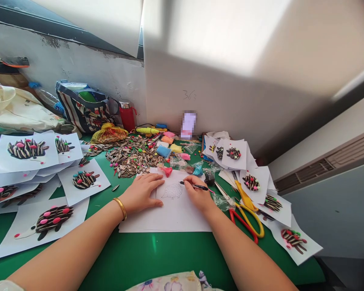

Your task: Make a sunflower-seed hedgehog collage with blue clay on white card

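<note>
My left hand (144, 192) lies flat on a sheet of white paper (170, 220), its fingers spread near the left edge. Between my hands the paper bears a line drawing of a hedgehog (172, 192) with a dotted back. My right hand (197, 195) is closed around a black pen (200, 187), whose tip is by the upper right of the drawing. Just beyond the paper sit small bags of red clay (166, 171), teal clay (197, 169) and black clay (209, 178).
Sunflower seeds (133, 155) are heaped behind the paper. Hedgehog pictures on cards (56, 222) lie at left, with more cards (255, 182) at right. Scissors (245, 218) and a yellow utility knife (245, 196) are beside my right hand. A red flask (127, 116) stands behind.
</note>
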The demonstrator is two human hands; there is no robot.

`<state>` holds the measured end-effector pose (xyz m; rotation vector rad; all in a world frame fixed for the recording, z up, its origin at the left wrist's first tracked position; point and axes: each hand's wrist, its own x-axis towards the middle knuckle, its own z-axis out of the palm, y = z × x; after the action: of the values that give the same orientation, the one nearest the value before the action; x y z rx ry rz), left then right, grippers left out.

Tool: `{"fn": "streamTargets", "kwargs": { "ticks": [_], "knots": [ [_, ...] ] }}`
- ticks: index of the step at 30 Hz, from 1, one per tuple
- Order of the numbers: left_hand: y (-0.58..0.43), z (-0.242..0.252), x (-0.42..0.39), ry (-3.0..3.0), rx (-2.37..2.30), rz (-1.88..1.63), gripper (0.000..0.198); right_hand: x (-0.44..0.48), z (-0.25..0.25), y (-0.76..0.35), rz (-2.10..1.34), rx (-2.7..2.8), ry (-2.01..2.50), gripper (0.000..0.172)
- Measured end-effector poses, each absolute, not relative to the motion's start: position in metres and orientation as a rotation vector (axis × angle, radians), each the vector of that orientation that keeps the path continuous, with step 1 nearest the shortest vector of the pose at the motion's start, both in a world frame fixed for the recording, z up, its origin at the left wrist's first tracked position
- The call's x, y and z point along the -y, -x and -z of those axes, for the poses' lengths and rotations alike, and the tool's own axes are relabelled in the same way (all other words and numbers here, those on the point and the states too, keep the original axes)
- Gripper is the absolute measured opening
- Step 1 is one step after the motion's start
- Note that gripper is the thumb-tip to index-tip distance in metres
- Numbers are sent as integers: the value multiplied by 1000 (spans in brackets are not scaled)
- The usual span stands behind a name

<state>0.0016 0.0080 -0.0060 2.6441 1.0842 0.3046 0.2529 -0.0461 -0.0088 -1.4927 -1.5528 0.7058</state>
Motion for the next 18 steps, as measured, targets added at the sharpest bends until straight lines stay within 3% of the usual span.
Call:
{"fn": "streamTargets", "kwargs": {
  "ticks": [10,18],
  "knots": [
    [-2,6,-7,-2656,-1091,-291,79,68,-4,-221,-927,1694,1343,18],
    [-3,4,-6,-2656,-1086,-274,80,67,0,-213,-916,1755,1352,16]
  ]
}}
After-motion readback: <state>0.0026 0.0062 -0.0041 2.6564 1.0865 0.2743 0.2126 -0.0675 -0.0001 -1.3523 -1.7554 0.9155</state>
